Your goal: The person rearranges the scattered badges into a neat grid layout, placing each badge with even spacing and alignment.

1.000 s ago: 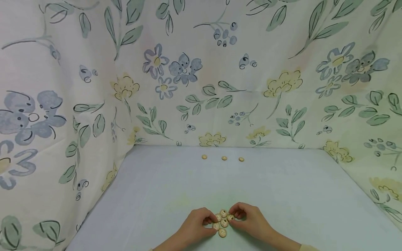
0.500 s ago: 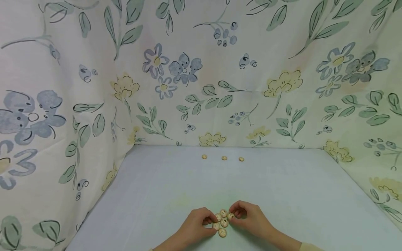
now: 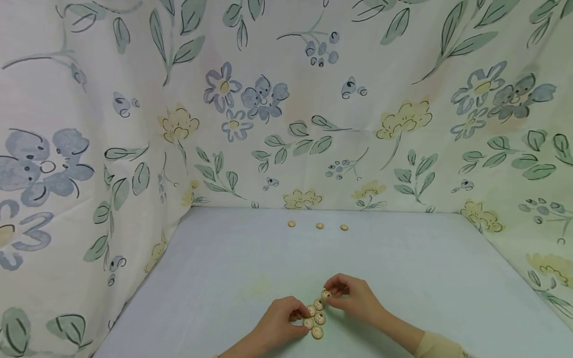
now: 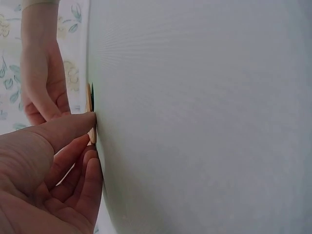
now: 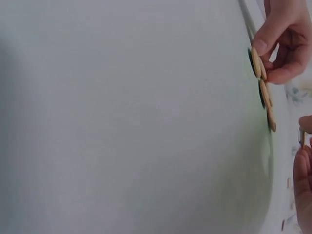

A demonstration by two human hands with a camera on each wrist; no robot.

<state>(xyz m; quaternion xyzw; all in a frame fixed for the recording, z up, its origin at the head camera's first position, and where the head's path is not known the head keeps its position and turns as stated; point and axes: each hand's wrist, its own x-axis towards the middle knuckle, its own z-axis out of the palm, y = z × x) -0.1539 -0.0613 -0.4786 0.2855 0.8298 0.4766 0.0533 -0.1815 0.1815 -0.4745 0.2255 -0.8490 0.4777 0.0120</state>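
Observation:
Several small, round, pale wooden discs [image 3: 320, 318] with dark markings lie in a tight cluster near the front of the table. My left hand [image 3: 283, 320] is at the cluster's left side, its thumb and forefinger pinching the edges of the two left discs [image 3: 308, 323]. Just beyond the cluster's far end, my right hand [image 3: 355, 298] pinches one disc [image 3: 326, 294] between thumb and fingertips. In the right wrist view that pinched disc [image 5: 301, 137] shows apart from the tabletop. The left wrist view catches the left thumb [image 4: 73, 127] pressed at a disc's edge [image 4: 89, 100].
Three more discs stand apart in a row at the back of the table [image 3: 403, 258]: a left one [image 3: 291, 223], a middle one [image 3: 320, 225] and a right one [image 3: 343, 227]. A flowered cloth [image 3: 304, 164] hangs behind and along both sides.
My right hand has drawn one disc from the cluster's right side and moved it away toward the back and slightly left. My left hand stays where it was.

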